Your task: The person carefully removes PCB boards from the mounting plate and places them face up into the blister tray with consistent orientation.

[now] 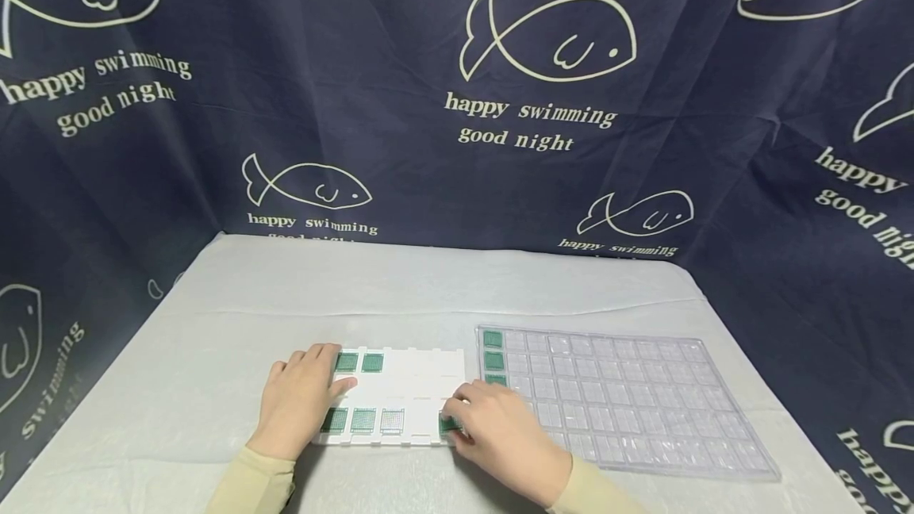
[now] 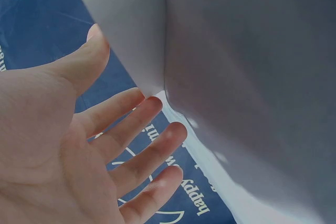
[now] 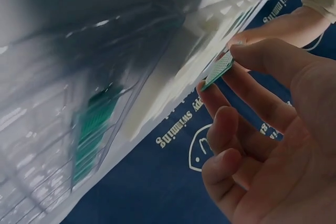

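My right hand (image 1: 503, 435) pinches a small green perforated circuit board (image 3: 218, 70) between thumb and fingertips. It is over the front right end of a white slotted tray (image 1: 435, 375). Across the tray's left end rests my left hand (image 1: 298, 395), its fingers extended along the edge and the thumb reaching over the top. In the left wrist view the left hand's fingers (image 2: 152, 153) are spread, the tips beside the tray's edge. Two green boards (image 1: 373, 362) lie in the tray's back row. Along the front row are two more green boards (image 1: 362, 420) and a paler one (image 1: 392, 420).
Right of the white tray lies a large clear plastic compartment tray (image 1: 628, 403). Its leftmost column shows three green boards (image 1: 493, 360), the nearest partly hidden by my right hand. A pale cloth covers the table (image 1: 400, 284), and a dark blue printed curtain (image 1: 400, 86) surrounds it.
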A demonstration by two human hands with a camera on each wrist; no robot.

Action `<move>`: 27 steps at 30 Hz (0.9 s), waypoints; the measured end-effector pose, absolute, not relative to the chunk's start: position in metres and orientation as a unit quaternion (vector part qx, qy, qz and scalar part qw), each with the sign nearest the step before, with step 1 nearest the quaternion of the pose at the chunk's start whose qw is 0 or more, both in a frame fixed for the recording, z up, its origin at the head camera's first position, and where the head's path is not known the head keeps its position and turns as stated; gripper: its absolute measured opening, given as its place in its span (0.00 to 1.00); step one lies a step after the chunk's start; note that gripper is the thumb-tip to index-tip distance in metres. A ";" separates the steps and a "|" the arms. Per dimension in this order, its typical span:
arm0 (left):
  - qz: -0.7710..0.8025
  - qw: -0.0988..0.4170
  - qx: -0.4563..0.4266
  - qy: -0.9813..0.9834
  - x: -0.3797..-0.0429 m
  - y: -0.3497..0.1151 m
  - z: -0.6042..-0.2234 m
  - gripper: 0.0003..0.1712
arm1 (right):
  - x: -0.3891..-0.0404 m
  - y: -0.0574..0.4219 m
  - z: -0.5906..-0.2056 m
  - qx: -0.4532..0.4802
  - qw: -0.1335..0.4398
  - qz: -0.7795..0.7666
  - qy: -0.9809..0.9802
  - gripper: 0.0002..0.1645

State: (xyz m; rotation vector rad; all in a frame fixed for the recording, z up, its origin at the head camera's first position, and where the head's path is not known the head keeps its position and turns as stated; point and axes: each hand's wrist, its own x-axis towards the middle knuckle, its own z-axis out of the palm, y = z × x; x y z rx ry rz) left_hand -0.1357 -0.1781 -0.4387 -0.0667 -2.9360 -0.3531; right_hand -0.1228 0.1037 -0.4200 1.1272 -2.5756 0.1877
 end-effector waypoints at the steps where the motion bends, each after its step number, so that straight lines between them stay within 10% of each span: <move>1: -0.119 0.091 -0.022 -0.988 -0.136 -0.178 -0.439 0.34 | -0.123 0.106 -0.419 0.394 0.157 0.071 -0.903 0.11; 27: -0.121 0.077 -0.017 -0.990 -0.136 -0.177 -0.438 0.35 | -0.119 0.161 -0.420 0.348 0.146 0.080 -0.923 0.13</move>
